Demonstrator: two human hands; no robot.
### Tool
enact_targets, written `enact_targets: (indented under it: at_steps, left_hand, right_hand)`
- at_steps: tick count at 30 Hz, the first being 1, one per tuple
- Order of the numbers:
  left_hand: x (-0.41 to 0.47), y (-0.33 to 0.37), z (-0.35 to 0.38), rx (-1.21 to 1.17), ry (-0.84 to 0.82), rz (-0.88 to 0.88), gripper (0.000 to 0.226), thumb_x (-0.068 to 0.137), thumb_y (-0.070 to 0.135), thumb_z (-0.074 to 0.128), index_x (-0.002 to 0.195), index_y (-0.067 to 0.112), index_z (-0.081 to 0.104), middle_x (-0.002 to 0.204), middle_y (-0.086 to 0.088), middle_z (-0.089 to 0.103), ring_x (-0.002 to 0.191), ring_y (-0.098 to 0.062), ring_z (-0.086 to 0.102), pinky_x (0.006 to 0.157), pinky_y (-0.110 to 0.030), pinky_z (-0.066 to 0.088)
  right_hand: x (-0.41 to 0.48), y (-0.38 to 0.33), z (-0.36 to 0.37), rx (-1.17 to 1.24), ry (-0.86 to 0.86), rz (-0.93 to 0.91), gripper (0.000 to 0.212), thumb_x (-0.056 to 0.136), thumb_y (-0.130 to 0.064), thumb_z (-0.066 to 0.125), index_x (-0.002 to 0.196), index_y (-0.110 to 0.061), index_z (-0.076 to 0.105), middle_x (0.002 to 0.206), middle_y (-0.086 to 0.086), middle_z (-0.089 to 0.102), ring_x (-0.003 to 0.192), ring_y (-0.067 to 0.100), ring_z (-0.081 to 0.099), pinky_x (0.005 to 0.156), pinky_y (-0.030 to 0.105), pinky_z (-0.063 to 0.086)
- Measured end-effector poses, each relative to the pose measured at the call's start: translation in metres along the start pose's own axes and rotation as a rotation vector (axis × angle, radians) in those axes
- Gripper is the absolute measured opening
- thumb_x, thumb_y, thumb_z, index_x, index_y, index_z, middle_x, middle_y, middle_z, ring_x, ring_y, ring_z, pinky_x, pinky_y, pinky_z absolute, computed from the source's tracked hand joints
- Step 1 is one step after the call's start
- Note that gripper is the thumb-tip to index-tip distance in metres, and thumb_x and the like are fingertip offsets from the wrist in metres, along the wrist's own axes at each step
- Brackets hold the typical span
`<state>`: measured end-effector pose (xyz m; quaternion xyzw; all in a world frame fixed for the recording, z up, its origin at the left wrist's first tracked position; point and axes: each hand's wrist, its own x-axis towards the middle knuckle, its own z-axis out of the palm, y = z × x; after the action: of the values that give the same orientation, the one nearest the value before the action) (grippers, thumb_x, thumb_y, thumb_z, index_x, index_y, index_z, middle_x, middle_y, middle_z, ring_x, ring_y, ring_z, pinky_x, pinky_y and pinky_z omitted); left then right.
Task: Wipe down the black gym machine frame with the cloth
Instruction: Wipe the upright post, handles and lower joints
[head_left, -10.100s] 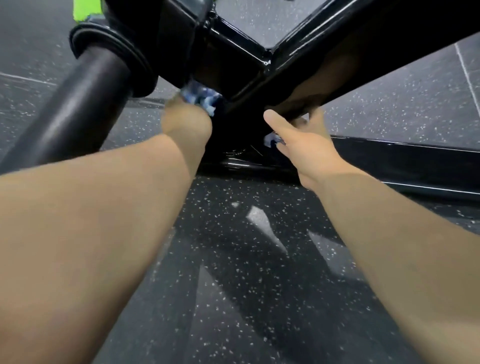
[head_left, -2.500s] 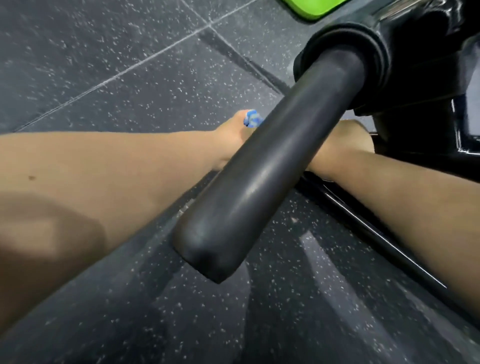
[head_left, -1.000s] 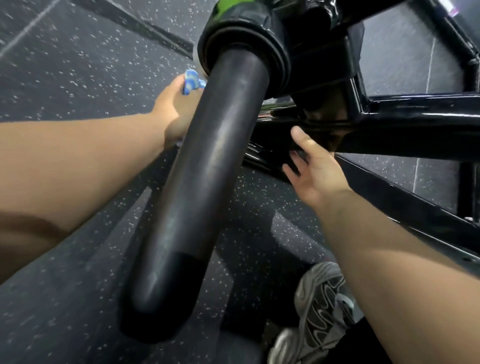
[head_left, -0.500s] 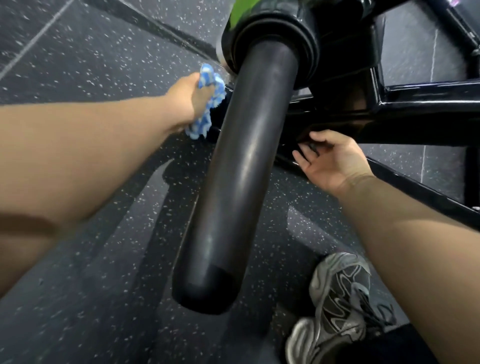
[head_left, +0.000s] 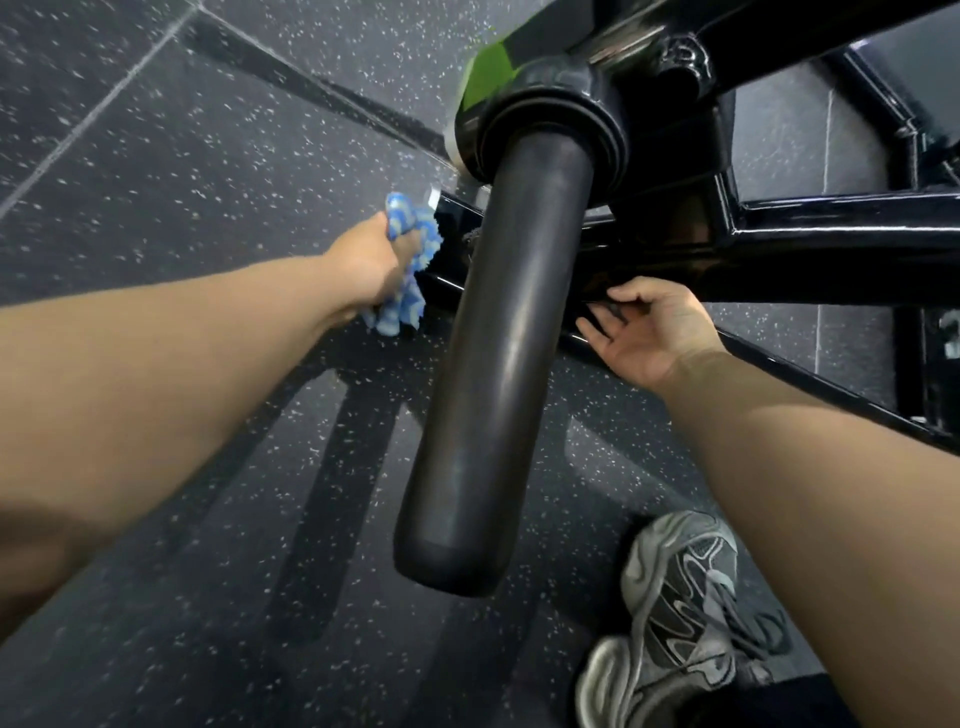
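We see the thick dark roller bar (head_left: 498, 364) jutting toward the camera and hiding the middle of the black gym machine frame (head_left: 831, 249) behind it. Left of the bar, the left hand (head_left: 371, 270) has its fingers curled tight around the bunched blue-and-white cloth (head_left: 410, 244), which is pressed against the frame's end. Right of the bar, the right hand (head_left: 649, 332) holds nothing, its loosely bent fingers touching the frame's lower rail. Below the bar's tip, to the right, a grey sneaker (head_left: 680, 597) stands on the speckled floor (head_left: 208, 156).
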<state>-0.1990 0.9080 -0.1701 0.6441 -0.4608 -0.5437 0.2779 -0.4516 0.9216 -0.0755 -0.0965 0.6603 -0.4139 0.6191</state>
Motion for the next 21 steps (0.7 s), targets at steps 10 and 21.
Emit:
enact_targets:
  at_steps: [10,21]
  left_hand:
    - [0.047,0.025,-0.002,-0.117,-0.003,-0.045,0.027,0.094,0.028,0.036,0.086,0.01,0.055,0.067,-0.006,0.043,0.045,-0.021,0.04,0.034,-0.018,0.033]
    - [0.007,0.029,-0.002,0.025,-0.041,0.012,0.021,0.094,0.022,0.034,0.075,0.019,0.042,0.059,-0.016,0.05,0.031,-0.022,0.048,0.038,-0.021,0.034]
  right_hand:
    - [0.006,0.0,0.005,0.036,-0.006,0.008,0.033,0.06,0.01,0.046,0.087,-0.006,0.054,0.117,0.01,0.061,0.129,0.027,0.048,0.108,0.05,0.038]
    - [0.008,0.003,0.012,0.034,0.046,-0.006,0.034,0.078,0.01,0.047,0.053,-0.012,0.055,0.096,0.005,0.061,0.112,0.025,0.055,0.096,0.042,0.046]
